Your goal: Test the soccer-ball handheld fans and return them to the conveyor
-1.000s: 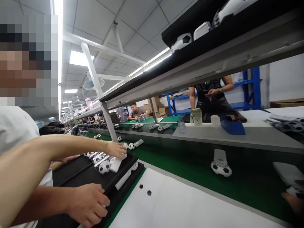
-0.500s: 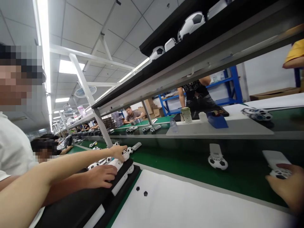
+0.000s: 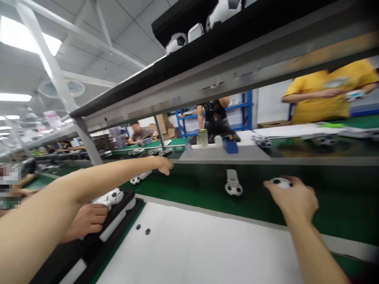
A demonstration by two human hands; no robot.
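Closest is the big white sheet (image 3: 207,248), with two small black bits (image 3: 147,231) on its left part. Left of the sheet is a black tray (image 3: 91,246) with white ball pieces (image 3: 115,196) on it. A co-worker's hand (image 3: 93,219) is there too, under the long bare arm (image 3: 97,179) of the person at work.

The two hands are far apart. Past the sheet's far right edge, over the green belt (image 3: 195,187), the right hand (image 3: 296,199) has its thumb and fingers round a black-and-white ball piece (image 3: 281,182). I think a soft, even squeeze on its sides suits best, as round things can slip. Past the sheet's far left edge is the left hand (image 3: 165,165), its fingers curled. I can't tell if it holds anything. A high elbow would be wise, because the co-worker's hand is so near.

Behind the sheet, between the two hands, a ball with a handle (image 3: 233,184) lies on the belt, so it could get bumped. Farther behind the sheet are a blue box (image 3: 230,145) and a green cup (image 3: 203,138). Someone in a yellow shirt (image 3: 322,98) is farthest back.
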